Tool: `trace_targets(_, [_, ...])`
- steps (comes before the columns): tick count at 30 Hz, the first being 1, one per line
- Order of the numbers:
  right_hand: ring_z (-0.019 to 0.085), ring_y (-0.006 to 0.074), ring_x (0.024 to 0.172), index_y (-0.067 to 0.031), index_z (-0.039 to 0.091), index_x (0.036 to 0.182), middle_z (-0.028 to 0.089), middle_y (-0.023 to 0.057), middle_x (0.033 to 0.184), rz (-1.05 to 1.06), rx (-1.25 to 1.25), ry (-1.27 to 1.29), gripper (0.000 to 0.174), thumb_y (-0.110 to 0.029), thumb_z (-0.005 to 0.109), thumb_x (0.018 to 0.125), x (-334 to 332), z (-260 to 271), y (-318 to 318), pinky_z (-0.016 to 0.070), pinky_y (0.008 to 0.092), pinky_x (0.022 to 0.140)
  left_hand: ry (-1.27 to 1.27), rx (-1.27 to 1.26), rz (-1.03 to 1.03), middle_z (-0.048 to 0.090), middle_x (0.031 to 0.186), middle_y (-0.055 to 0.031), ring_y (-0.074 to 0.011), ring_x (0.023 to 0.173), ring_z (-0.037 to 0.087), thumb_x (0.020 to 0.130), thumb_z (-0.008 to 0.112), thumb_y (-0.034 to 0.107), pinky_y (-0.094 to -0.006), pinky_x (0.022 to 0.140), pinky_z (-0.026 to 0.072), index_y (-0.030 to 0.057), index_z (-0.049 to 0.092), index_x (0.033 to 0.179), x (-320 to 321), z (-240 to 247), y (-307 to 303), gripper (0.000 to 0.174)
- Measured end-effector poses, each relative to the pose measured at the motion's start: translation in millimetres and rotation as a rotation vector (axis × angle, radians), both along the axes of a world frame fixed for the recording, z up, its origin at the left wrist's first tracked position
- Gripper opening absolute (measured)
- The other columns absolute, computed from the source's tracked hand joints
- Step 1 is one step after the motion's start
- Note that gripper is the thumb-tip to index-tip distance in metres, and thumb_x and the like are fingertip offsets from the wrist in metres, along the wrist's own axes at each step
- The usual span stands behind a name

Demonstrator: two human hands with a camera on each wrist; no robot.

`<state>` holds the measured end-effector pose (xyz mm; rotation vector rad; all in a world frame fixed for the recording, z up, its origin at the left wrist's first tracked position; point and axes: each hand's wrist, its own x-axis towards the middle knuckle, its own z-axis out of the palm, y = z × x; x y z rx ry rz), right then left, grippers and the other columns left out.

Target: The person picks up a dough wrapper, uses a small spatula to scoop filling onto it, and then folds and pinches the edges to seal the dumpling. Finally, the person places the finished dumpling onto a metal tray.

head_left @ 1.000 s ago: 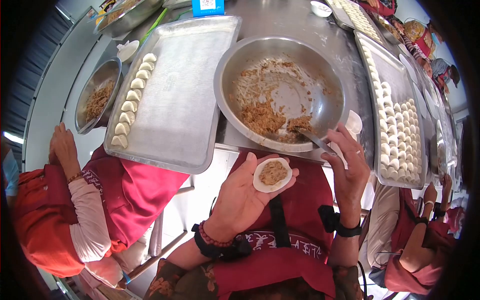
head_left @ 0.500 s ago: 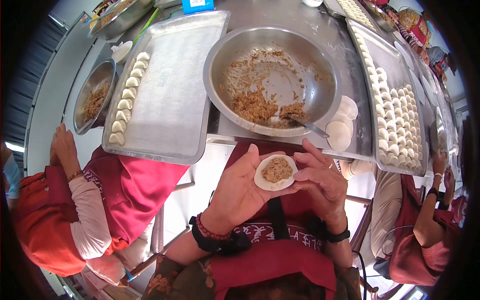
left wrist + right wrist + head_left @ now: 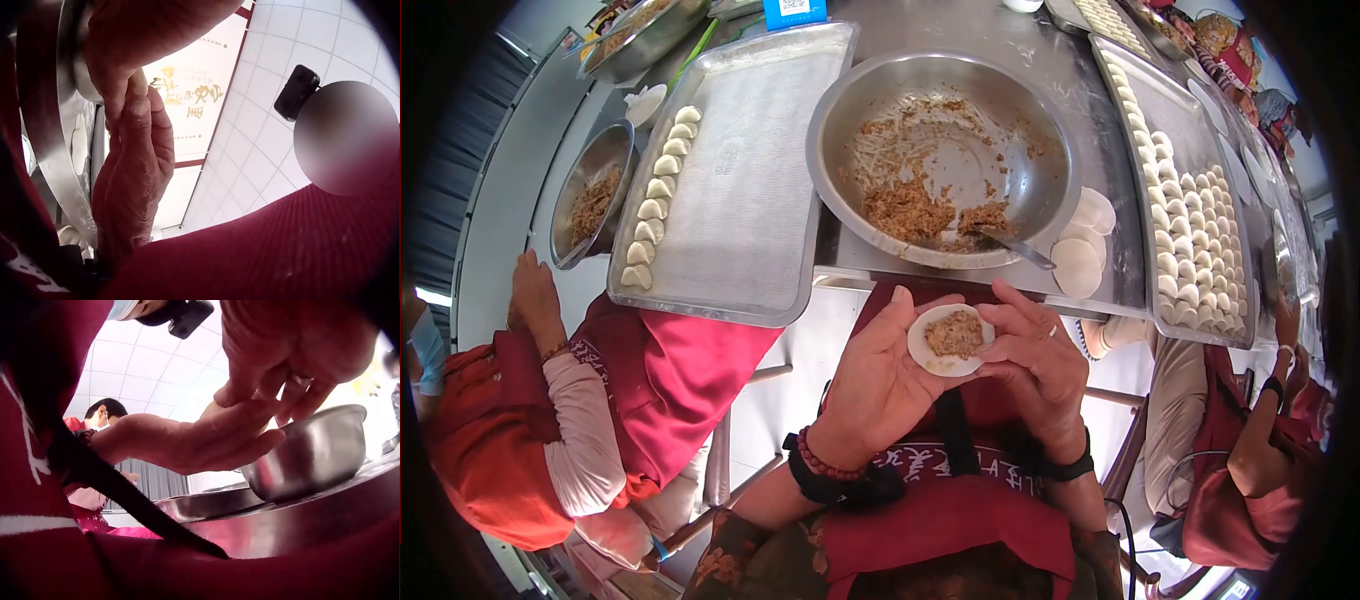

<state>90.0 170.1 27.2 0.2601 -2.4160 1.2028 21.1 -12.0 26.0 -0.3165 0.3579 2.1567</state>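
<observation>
A round dumpling wrapper with a mound of brown filling lies on my left hand, palm up. In the right wrist view the fingers of that hand reach out fairly straight underneath. My right hand pinches the wrapper's right edge between thumb and fingers. The left wrist view shows the two hands meeting at the fingertips, with most of the wrapper hidden. Just beyond the hands stands a large steel bowl holding more filling. A spoon leans in it, its handle over the near rim.
Several loose wrappers lie right of the bowl. A tray with a row of folded dumplings stands left; a fuller tray stands right. A smaller filling bowl is far left. People sit on both sides.
My right hand has let go of the spoon, leaving it in the bowl, and moved left and down to the wrapper. It now pinches the wrapper's edge. The left hand has stayed beneath.
</observation>
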Motion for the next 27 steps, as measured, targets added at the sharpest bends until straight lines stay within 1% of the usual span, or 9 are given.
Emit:
trace_targets(4, [0.057, 0.0312, 0.127, -0.0119, 0.07, 0.091, 0.071, 0.0069, 0.119, 0.027, -0.037, 0.029, 0.021, -0.01, 0.08, 0.073, -2.6, -6.3, 3.6, 0.0468, 0.0401, 0.097, -0.021, -0.05, -0.003, 0.053, 0.136, -0.023, -0.0357, 0.127, 0.053, 0.108, 0.026, 0.042, -0.056, 0.11, 0.0406, -0.0076, 0.042, 0.137, -0.2, 4.9, 1.2, 0.059])
trace_targets(7, [0.057, 0.0309, 0.128, -0.0114, 0.07, 0.089, 0.071, 0.007, 0.119, 0.022, -0.008, 0.02, 0.018, -0.01, 0.08, 0.074, -2.5, -1.2, -0.6, 0.0467, 0.0402, 0.097, 0.005, -0.029, 0.065, 0.057, 0.125, -0.0187, -0.031, 0.122, 0.056, 0.108, 0.031, 0.041, -0.0498, 0.106, 0.046, -0.0031, 0.042, 0.132, 2.4, 4.1, 0.9, 0.051])
trace_targets(10, [0.057, 0.0308, 0.127, -0.0111, 0.07, 0.089, 0.071, 0.0071, 0.119, 0.017, -0.019, 0.016, 0.019, -0.008, 0.08, 0.074, -2.4, 0.9, -2.5, 0.0469, 0.0399, 0.097, 0.021, -0.013, 0.075, 0.056, 0.127, -0.0186, -0.0297, 0.122, 0.056, 0.108, 0.031, 0.041, -0.0481, 0.107, 0.0454, -0.0024, 0.04, 0.132, 3.0, 7.1, 1.8, 0.05])
trace_targets(16, [0.058, 0.0308, 0.126, -0.0099, 0.07, 0.091, 0.071, 0.0074, 0.117, 0.008, -0.067, -0.039, 0.02, -0.008, 0.08, 0.073, -3.1, -5.2, 0.2, 0.0474, 0.0385, 0.097, 0.009, -0.023, 0.047, 0.056, 0.129, -0.0182, -0.0281, 0.122, 0.056, 0.108, 0.03, 0.04, -0.0458, 0.107, 0.045, -0.0021, 0.042, 0.131, 0.9, 6.9, 1.9, 0.05])
trace_targets(19, [0.059, 0.0312, 0.125, -0.0097, 0.071, 0.09, 0.072, 0.0079, 0.116, 0.008, -0.119, -0.014, 0.019, -0.008, 0.08, 0.074, -3.7, -6.5, -1.8, 0.0477, 0.0382, 0.096, 0.038, 0.02, 0.093, 0.057, 0.129, -0.0169, -0.0273, 0.123, 0.056, 0.108, 0.03, 0.04, -0.045, 0.108, 0.0449, -0.0027, 0.044, 0.13, 2.0, 4.3, 2.9, 0.05])
trace_targets(22, [0.06, 0.0316, 0.124, -0.0097, 0.071, 0.091, 0.072, 0.0085, 0.115, 0.009, -0.085, -0.024, 0.019, -0.008, 0.08, 0.074, -3.9, -4.0, -3.4, 0.0478, 0.0382, 0.097, 0.065, -0.036, 0.102, 0.057, 0.13, -0.0152, -0.0256, 0.123, 0.056, 0.109, 0.031, 0.038, -0.0439, 0.108, 0.0445, -0.0021, 0.047, 0.13, 3.2, 6.0, 3.7, 0.049])
trace_targets(25, [0.06, 0.0314, 0.123, -0.0096, 0.071, 0.091, 0.072, 0.0081, 0.115, 0.008, -0.095, -0.041, 0.017, -0.007, 0.079, 0.075, -4.0, -2.6, -3.9, 0.0478, 0.0381, 0.097, 0.203, -0.092, 0.048, 0.058, 0.129, -0.0136, -0.0224, 0.122, 0.056, 0.108, 0.035, 0.038, -0.0425, 0.108, 0.0438, -0.0019, 0.048, 0.132, 7.1, 1.3, 2.5, 0.048])
trace_targets(27, [0.06, 0.0317, 0.124, -0.009, 0.071, 0.091, 0.072, 0.008, 0.115, 0.0, -0.085, -0.079, 0.016, -0.006, 0.078, 0.077, -3.3, 0.5, -4.4, 0.0481, 0.0381, 0.096, 0.287, -0.153, -0.002, 0.058, 0.127, -0.0113, -0.0191, 0.119, 0.057, 0.106, 0.044, 0.034, -0.0398, 0.106, 0.0459, -0.0023, 0.047, 0.134, 7.6, 6.6, 2.3, 0.045])
